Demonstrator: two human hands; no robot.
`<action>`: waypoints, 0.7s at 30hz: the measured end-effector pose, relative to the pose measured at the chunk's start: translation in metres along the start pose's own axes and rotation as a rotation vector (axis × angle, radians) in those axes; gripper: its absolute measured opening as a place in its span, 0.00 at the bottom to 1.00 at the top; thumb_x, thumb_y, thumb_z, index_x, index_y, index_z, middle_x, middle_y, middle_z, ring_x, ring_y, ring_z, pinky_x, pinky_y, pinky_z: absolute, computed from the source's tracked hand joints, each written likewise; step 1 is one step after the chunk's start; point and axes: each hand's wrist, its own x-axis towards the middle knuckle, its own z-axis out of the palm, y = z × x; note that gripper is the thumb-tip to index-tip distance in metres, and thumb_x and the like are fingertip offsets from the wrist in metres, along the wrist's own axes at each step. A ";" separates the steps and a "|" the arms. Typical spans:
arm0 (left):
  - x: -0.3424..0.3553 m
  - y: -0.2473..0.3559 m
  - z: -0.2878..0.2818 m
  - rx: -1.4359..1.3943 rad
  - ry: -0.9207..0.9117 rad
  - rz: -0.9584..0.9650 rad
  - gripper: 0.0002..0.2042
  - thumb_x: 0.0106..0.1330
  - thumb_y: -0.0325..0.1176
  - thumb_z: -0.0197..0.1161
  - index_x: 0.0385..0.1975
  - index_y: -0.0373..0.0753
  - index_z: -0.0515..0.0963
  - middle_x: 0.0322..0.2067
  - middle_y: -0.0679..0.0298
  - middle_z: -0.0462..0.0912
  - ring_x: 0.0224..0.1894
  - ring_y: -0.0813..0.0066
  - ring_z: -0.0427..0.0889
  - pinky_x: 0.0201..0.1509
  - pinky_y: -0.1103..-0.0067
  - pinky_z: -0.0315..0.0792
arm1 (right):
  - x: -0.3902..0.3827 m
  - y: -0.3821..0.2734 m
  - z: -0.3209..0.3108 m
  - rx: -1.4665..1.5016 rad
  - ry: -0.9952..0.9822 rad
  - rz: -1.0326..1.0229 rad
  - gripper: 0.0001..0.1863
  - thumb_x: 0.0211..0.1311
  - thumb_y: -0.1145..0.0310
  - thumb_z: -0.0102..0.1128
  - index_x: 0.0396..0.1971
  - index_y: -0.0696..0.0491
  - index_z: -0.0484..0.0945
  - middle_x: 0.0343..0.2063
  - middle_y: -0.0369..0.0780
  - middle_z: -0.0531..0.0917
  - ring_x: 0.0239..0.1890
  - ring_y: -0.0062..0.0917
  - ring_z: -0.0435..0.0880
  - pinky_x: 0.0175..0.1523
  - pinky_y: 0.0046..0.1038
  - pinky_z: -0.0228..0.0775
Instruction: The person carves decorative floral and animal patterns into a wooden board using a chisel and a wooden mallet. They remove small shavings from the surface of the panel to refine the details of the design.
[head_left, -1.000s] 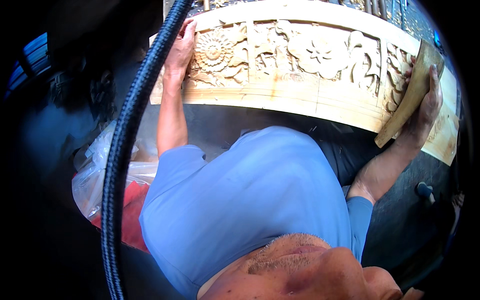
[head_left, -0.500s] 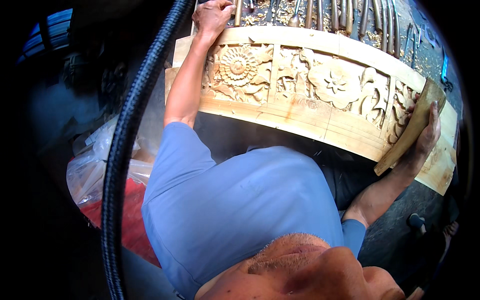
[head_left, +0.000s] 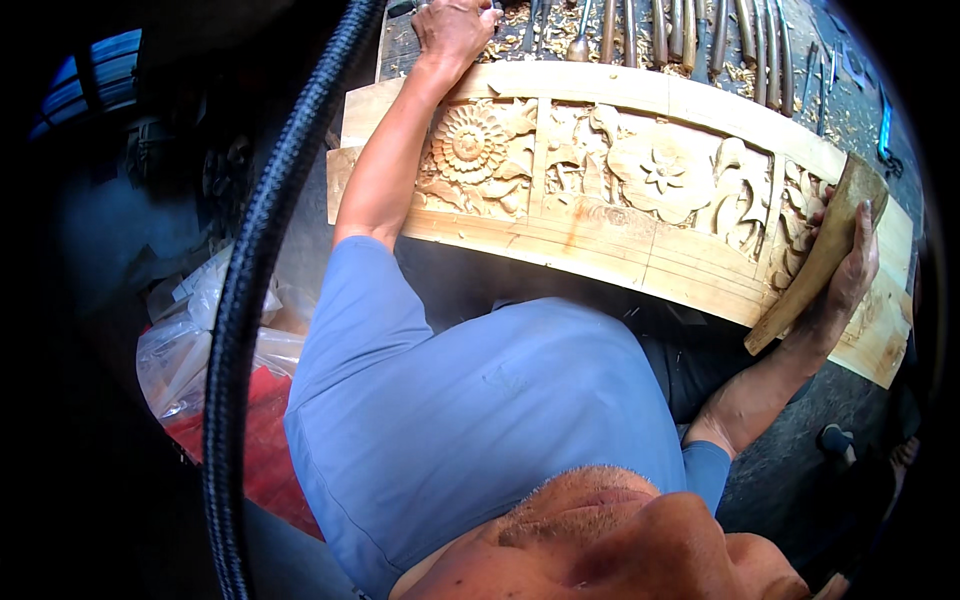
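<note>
A pale wooden panel (head_left: pixel 590 228), carved with flowers and leaves in framed sections, lies across the bench in front of me. My left arm reaches over its left end, and my left hand (head_left: pixel 453 32) is beyond the far edge, among wood shavings and tools. Its fingers are curled closed; what they hold, if anything, is hidden near the picture's top edge. At the panel's right end my right hand (head_left: pixel 858 262) grips a long, slightly curved wooden mallet (head_left: pixel 822 255). The mallet lies slantwise over the right carved section, its narrow end toward me.
Several wooden-handled carving tools (head_left: pixel 690 35) lie in a row beyond the panel, amid wood shavings (head_left: pixel 740 75). A blue clamp-like tool (head_left: pixel 886 130) is at the far right. Plastic sheeting (head_left: pixel 175 360) and a red surface (head_left: pixel 265 450) are at the left. A black braided cable (head_left: pixel 245 300) crosses the view.
My left hand has moved a little to the right beyond the panel's far edge. The right hand keeps its grip on the mallet, and the view has shifted slightly.
</note>
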 end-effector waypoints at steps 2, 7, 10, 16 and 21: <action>0.000 0.006 0.000 0.023 0.008 0.003 0.15 0.61 0.46 0.63 0.41 0.50 0.90 0.33 0.50 0.89 0.37 0.52 0.89 0.44 0.61 0.81 | 0.000 0.001 -0.001 0.010 -0.002 -0.008 0.26 0.75 0.49 0.56 0.53 0.59 0.81 0.31 0.35 0.82 0.31 0.15 0.78 0.40 0.17 0.70; -0.006 0.014 -0.006 -0.030 -0.050 -0.039 0.14 0.61 0.44 0.64 0.41 0.50 0.90 0.32 0.51 0.89 0.37 0.54 0.90 0.45 0.61 0.81 | -0.006 -0.001 0.003 0.098 -0.027 -0.045 0.24 0.77 0.52 0.54 0.53 0.60 0.81 0.32 0.36 0.83 0.33 0.16 0.78 0.42 0.17 0.71; -0.011 0.020 -0.009 -0.088 0.005 -0.043 0.13 0.62 0.43 0.66 0.42 0.49 0.90 0.31 0.52 0.89 0.37 0.55 0.90 0.44 0.64 0.81 | -0.011 -0.001 0.005 0.091 -0.003 -0.099 0.23 0.77 0.53 0.53 0.53 0.60 0.80 0.34 0.37 0.84 0.34 0.16 0.79 0.43 0.18 0.72; -0.025 0.039 -0.001 -0.288 0.093 0.451 0.08 0.65 0.39 0.68 0.40 0.50 0.89 0.32 0.57 0.89 0.33 0.60 0.90 0.37 0.71 0.81 | -0.013 0.005 0.010 0.087 0.007 -0.163 0.26 0.75 0.49 0.55 0.57 0.58 0.79 0.40 0.39 0.83 0.38 0.18 0.79 0.48 0.20 0.73; -0.024 0.074 0.005 -0.074 0.114 0.712 0.05 0.66 0.41 0.70 0.37 0.54 0.89 0.32 0.68 0.91 0.32 0.68 0.90 0.35 0.75 0.83 | 0.001 0.013 -0.010 0.063 -0.072 -0.065 0.29 0.74 0.46 0.56 0.58 0.56 0.78 0.42 0.40 0.83 0.40 0.19 0.80 0.49 0.21 0.74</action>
